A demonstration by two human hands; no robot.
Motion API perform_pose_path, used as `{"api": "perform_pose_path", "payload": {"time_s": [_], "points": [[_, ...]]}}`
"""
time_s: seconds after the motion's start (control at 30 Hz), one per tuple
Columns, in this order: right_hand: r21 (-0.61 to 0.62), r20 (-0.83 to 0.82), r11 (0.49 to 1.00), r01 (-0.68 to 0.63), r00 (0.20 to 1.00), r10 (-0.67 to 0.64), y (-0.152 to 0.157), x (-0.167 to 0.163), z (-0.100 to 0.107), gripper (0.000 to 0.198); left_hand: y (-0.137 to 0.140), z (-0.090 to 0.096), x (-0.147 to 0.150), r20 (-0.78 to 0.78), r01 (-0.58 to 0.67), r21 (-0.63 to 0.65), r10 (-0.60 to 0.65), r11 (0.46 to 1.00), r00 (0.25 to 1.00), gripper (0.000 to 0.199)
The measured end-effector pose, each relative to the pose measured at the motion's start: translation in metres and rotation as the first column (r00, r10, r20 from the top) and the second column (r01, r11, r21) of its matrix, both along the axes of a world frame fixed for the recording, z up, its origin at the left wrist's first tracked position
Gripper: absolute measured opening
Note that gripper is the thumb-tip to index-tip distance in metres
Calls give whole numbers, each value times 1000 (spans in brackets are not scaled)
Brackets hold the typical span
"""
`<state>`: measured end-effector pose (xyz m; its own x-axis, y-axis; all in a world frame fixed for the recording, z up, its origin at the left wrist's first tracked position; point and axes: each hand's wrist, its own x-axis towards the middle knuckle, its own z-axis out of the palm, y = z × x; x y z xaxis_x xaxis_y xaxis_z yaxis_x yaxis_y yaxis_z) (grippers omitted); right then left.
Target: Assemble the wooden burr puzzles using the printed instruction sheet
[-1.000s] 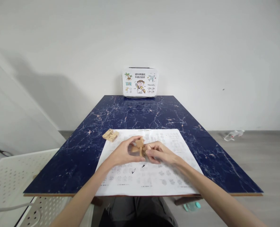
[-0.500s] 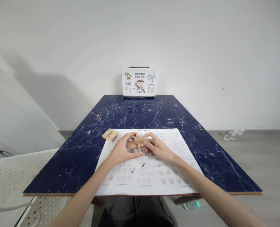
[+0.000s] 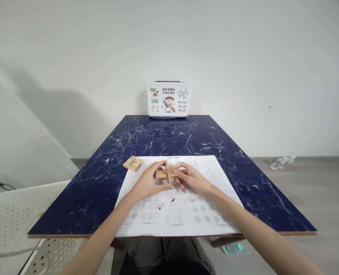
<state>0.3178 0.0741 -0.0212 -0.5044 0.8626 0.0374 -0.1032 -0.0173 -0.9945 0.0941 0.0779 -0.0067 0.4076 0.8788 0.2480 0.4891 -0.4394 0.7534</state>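
Between my hands is a wooden interlocking puzzle [image 3: 161, 174], its light-brown bars crossing one another. My left hand [image 3: 149, 182] curls round its left side, with the thumb at the near end of one bar and the fingers at the far end. On the right, my right hand [image 3: 190, 177] pinches the puzzle with thumb and index finger; the other fingers bend beneath. A printed sheet [image 3: 183, 225] with rows of small line drawings lies under both hands. Several wooden blocks [image 3: 133, 164] sit grouped at the sheet's upper left corner.
A white case [image 3: 168, 100] with cartoon prints stands at the table's far edge against the wall. The blue marbled table [image 3: 169, 139] ends just before my lap. To the left is a white perforated surface [image 3: 9, 214]. Bottles [image 3: 282, 162] lie on the floor.
The bars between my hands have turned slightly, and my right hand's lower fingers have shifted. My left hand keeps its hold. The blocks at the sheet's corner stay put.
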Motion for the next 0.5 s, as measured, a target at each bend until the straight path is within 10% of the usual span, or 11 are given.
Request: {"api": "perform_pose_path", "payload": {"time_s": [0.5], "points": [[-100, -99, 995, 21, 995, -31, -3, -1, 4, 40, 3, 0, 1, 42, -12, 0, 12, 1000, 999, 42]]}}
